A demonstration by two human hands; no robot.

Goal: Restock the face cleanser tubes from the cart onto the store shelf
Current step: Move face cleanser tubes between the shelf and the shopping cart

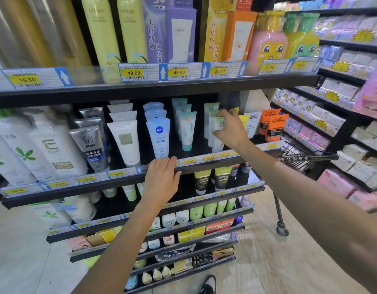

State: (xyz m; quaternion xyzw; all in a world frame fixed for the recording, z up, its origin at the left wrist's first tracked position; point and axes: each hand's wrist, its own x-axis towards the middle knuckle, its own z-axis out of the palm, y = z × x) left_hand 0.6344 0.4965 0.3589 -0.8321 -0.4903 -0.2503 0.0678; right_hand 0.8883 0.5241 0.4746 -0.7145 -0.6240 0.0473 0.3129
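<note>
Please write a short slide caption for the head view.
Right hand places a green cleanser tube on the shelf; left hand rests on its edge.

A black shelving unit [153, 85] with several tiers fills the middle — price tags [133, 72] run along its front edges. To the right of it stands a second rack [340, 79] of pastel packets. Below the unit, the floor [289, 257] is pale wood-look planks.

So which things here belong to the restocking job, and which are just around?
Job:
right hand gripping the green-and-white tube
left hand resting on the shelf edge
cart

Just around:
Nivea tube
orange L'Oreal tubes
sunscreen bottles
</note>
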